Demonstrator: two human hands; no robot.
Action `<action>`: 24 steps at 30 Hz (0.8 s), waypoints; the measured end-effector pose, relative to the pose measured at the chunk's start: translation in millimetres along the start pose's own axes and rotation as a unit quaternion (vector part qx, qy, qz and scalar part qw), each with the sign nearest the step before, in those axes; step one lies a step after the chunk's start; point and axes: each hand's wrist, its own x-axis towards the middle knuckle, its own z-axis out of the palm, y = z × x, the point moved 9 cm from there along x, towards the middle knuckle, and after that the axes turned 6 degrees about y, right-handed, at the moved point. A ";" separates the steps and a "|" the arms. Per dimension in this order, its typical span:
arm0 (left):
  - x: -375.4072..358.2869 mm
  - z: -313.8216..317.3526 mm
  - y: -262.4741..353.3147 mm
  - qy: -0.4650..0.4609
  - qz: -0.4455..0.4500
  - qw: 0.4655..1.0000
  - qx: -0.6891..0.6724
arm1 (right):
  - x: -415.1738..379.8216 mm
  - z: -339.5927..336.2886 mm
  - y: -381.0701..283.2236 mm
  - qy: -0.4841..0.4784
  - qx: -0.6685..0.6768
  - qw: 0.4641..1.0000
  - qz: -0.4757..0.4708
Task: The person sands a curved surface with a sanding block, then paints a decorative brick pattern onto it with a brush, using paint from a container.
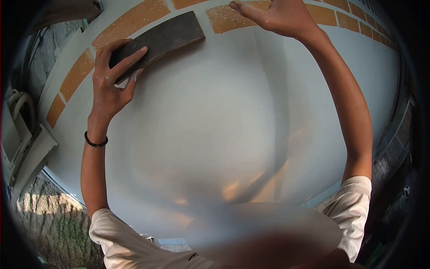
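Note:
My left hand [114,83] grips one end of a dark grey rectangular slab [163,40], fingers over its face and thumb below. The slab lies against a white wall [201,103], just under a row of orange brick-shaped patches [132,22] with white specks. My right hand [284,18] is at the wall's upper part, beside another orange patch [224,20]. Its thumb stretches out to the left; the top edge of the view cuts off the other fingers. Nothing shows in it. White specks dot my left hand.
Pale curved parts [33,157] stand at the left edge. A rough tree trunk [58,224] is at lower left. Paving [394,150] shows at the far right. A blurred pale oval [264,224] covers the bottom middle.

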 end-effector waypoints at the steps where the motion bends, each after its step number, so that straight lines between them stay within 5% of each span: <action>1: -0.2 1.5 -0.5 -0.004 0.000 1.000 0.000 | -2.5 -2.8 1.8 -0.004 -0.010 1.000 -0.005; 24: 11.0 4.9 13.0 -0.018 -0.013 0.999 0.030 | -18.9 -28.6 23.4 -0.017 -0.021 0.999 -0.032</action>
